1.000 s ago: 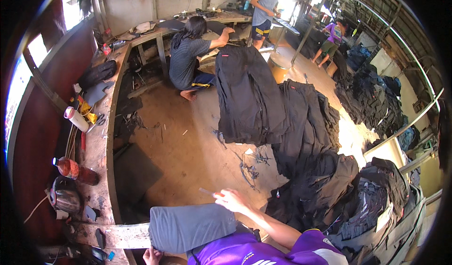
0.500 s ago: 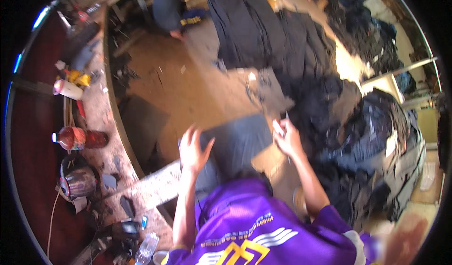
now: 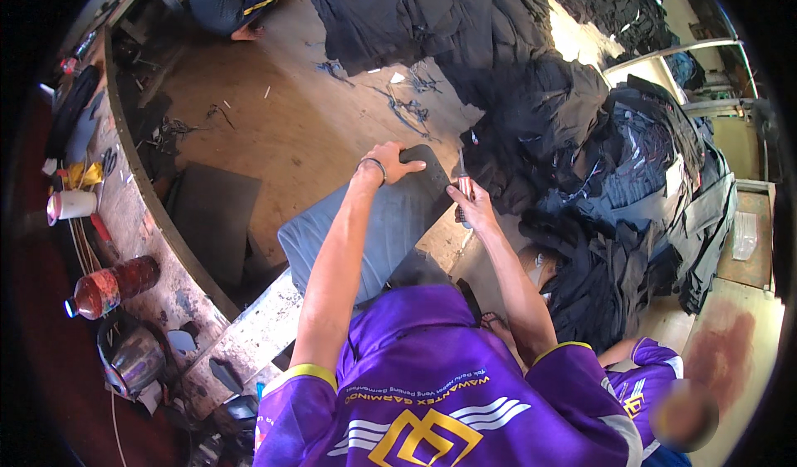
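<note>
A dark grey, ribbed padded piece [image 3: 365,230] lies slantwise in front of me, its far end rounded. My left hand [image 3: 390,164], with a dark band at the wrist, grips the far left edge, thumb on top; some fingertips are hidden. Beside the far right edge of the piece, my right hand [image 3: 475,207] is closed round a small hand tool [image 3: 464,186]. The tool has a reddish and pale handle and a thin metal tip pointing away from me. I cannot make out its exact kind.
Dark cloth [image 3: 423,19] is heaped at the back and right. On the left ledge [image 3: 178,251] stand a red bottle [image 3: 112,286], a white cup [image 3: 73,206] and a metal kettle [image 3: 133,355]. One person [image 3: 220,2] bends at the far left; another [image 3: 643,384] is at lower right.
My left hand has come down from above the padded piece and grips its far edge. My right hand has moved in beside that edge with the tool. The view has shifted.
</note>
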`<state>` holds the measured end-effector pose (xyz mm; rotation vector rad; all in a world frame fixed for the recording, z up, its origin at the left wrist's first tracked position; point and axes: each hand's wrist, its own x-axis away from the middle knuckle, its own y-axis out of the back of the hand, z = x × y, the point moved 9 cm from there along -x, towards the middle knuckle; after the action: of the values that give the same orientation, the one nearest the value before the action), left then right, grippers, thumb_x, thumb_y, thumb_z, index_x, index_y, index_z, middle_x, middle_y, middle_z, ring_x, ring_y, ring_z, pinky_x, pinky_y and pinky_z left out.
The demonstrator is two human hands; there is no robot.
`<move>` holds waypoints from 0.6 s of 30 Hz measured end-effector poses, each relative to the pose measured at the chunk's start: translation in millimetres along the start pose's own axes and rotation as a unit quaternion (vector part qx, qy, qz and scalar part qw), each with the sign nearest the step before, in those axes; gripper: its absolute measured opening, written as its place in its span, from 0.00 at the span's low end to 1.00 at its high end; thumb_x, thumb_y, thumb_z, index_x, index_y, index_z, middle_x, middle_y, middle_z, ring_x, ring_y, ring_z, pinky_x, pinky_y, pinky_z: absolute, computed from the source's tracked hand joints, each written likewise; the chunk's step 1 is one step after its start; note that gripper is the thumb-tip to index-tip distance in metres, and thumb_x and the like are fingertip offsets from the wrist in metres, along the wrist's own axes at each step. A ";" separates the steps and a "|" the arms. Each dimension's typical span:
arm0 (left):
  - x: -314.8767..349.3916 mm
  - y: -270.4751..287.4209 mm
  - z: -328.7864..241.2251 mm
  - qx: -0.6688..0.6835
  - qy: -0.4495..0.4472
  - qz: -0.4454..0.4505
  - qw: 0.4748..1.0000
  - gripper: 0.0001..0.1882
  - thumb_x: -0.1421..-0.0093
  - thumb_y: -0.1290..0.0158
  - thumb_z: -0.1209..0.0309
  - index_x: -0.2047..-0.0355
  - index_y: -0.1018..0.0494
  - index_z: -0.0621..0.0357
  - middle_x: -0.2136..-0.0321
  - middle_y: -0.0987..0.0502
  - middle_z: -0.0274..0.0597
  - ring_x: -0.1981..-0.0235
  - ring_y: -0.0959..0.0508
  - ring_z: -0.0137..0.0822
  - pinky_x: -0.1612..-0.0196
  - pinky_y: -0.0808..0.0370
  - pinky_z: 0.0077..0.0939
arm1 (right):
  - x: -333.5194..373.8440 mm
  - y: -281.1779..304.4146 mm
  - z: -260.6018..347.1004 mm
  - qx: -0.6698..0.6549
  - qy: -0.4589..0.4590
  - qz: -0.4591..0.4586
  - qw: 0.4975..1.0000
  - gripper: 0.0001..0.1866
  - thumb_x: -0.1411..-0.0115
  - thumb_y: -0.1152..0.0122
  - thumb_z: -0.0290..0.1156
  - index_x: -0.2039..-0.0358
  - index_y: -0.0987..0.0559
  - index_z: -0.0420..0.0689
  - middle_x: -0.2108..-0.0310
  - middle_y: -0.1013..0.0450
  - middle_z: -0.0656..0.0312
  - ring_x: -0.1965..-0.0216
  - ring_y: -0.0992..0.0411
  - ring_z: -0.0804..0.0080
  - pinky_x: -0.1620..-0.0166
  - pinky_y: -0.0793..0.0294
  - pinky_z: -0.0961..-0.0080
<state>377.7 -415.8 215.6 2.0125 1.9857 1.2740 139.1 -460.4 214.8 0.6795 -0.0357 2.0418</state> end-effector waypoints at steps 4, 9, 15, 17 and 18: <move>-22.8 -13.2 5.9 0.023 -0.026 0.041 0.999 0.44 0.47 0.37 0.37 0.42 0.25 0.61 0.47 0.21 0.56 0.44 0.22 0.52 0.41 0.26 0.44 | -7.4 2.0 -8.3 0.045 -0.004 0.019 0.999 0.19 0.37 0.29 0.44 0.57 0.24 0.43 0.80 0.30 0.66 0.84 0.28 0.78 0.80 0.28 0.77; -45.6 -18.4 -12.7 -0.018 -0.082 0.054 0.995 0.46 0.55 0.32 0.38 0.45 0.23 0.61 0.48 0.20 0.57 0.47 0.20 0.52 0.44 0.25 0.43 | 26.2 24.6 61.4 0.342 0.185 -0.097 0.916 0.16 0.38 0.32 0.37 0.57 0.24 0.42 0.73 0.23 0.54 0.74 0.20 0.59 0.69 0.20 0.64; -51.0 -31.7 -18.3 -0.008 -0.057 0.117 0.991 0.53 0.63 0.30 0.35 0.45 0.23 0.65 0.47 0.20 0.58 0.46 0.21 0.52 0.43 0.25 0.43 | 88.0 17.7 150.5 0.564 0.245 0.032 0.788 0.19 0.42 0.36 0.32 0.49 0.19 0.47 0.61 0.19 0.52 0.65 0.19 0.51 0.60 0.18 0.61; -49.5 -30.2 -18.4 -0.016 -0.055 0.120 0.991 0.53 0.63 0.30 0.34 0.46 0.23 0.66 0.48 0.20 0.58 0.46 0.21 0.52 0.43 0.25 0.43 | 89.0 2.5 158.0 0.592 0.237 0.084 0.766 0.19 0.42 0.37 0.33 0.49 0.18 0.49 0.62 0.19 0.54 0.66 0.19 0.53 0.61 0.18 0.61; -49.7 -27.7 -18.0 -0.024 -0.051 0.113 0.992 0.53 0.63 0.30 0.34 0.47 0.23 0.66 0.48 0.20 0.58 0.46 0.21 0.52 0.43 0.25 0.43 | 87.3 -5.1 158.4 0.612 0.234 0.108 0.747 0.19 0.42 0.37 0.34 0.49 0.17 0.51 0.63 0.19 0.54 0.67 0.19 0.54 0.62 0.18 0.61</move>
<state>352.9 -462.0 187.0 2.2814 1.7074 1.2156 180.0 -434.8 389.2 0.8919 1.7209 2.2181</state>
